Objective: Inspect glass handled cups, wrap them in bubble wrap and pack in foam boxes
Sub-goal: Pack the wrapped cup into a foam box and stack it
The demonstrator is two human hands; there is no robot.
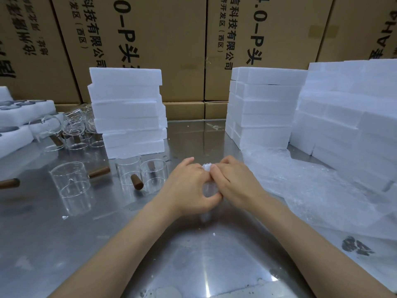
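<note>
My left hand [189, 186] and my right hand [234, 183] are closed together around a small bundle of bubble wrap [208, 188] above the steel table [107, 244]; what it holds inside is hidden by my fingers. Three glass cups with brown wooden handles stand to the left: one large [71, 179], and two [127, 173] [153, 175] close to my left hand. Several more handled glass cups [73, 130] crowd at the far left. A loose sheet of bubble wrap [311, 190] lies to the right.
A stack of white foam boxes [129, 112] rises behind the cups, another stack [264, 106] and a bigger pile [352, 108] on the right. Open foam trays [19, 117] sit at the far left. Cardboard cartons [182, 39] wall off the back.
</note>
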